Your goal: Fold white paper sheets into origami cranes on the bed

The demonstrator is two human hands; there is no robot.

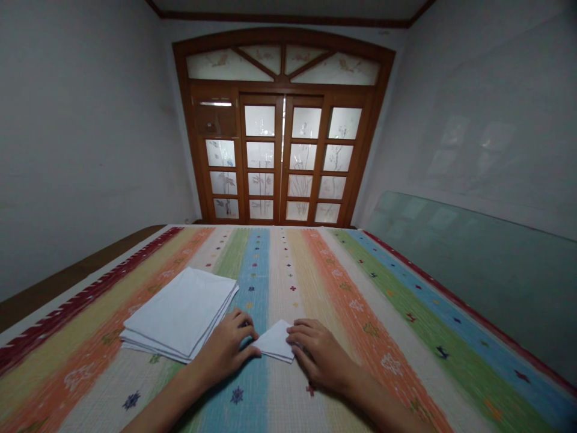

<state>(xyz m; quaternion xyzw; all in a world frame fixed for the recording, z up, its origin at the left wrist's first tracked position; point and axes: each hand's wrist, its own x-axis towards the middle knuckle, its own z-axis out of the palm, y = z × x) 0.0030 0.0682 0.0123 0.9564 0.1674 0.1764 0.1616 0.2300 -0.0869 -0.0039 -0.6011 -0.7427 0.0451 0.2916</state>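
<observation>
A small white sheet of paper, folded into a triangle-like shape [276, 341], lies on the striped tablecloth between my hands. Its layers show along the near edge. The left corner of the folded paper is between the thumb and fingers of my left hand [232, 341]. At its right side, the bent fingers of my right hand [319, 356] grip the edge; the right thumb is mostly hidden. Just left of my left hand sits a loose stack of white paper sheets [183, 313], partly behind my left wrist and forearm.
The tablecloth [369, 385] has coloured stripes and small motifs, and covers a long table with a brown edge [81, 264] at left. A pale green glass-like panel [473, 258] stands along the right side. Wooden doors with glass panes [282, 162] close off the far end.
</observation>
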